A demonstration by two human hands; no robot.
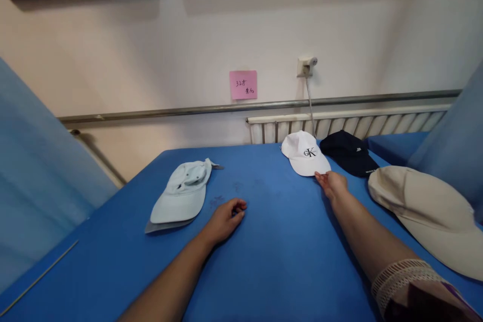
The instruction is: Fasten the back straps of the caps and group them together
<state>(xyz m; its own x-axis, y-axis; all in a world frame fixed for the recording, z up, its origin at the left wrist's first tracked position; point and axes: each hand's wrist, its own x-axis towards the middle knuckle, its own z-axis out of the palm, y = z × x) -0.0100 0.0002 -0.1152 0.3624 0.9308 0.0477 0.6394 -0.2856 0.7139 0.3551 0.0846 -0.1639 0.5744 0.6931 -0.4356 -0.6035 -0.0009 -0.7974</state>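
My left hand [225, 219] rests on the blue table [271, 241] with its fingers loosely curled and nothing in them, just right of a pale blue cap [183, 196] that lies with its brim toward me. My right hand [332, 184] reaches forward, and its fingertips touch the brim edge of a white cap [305, 153] with a black logo. The fingers look closed around the brim edge, though the grip is partly hidden. A black cap [349, 156] lies right of the white one. A beige hat [426, 211] sits at the right edge.
A white radiator [358, 123] runs behind the table's far edge. A pink note [243, 84] and a wall socket [306, 66] with a cable are on the wall. Blue cushions stand at the left [33, 171] and the right [460, 136].
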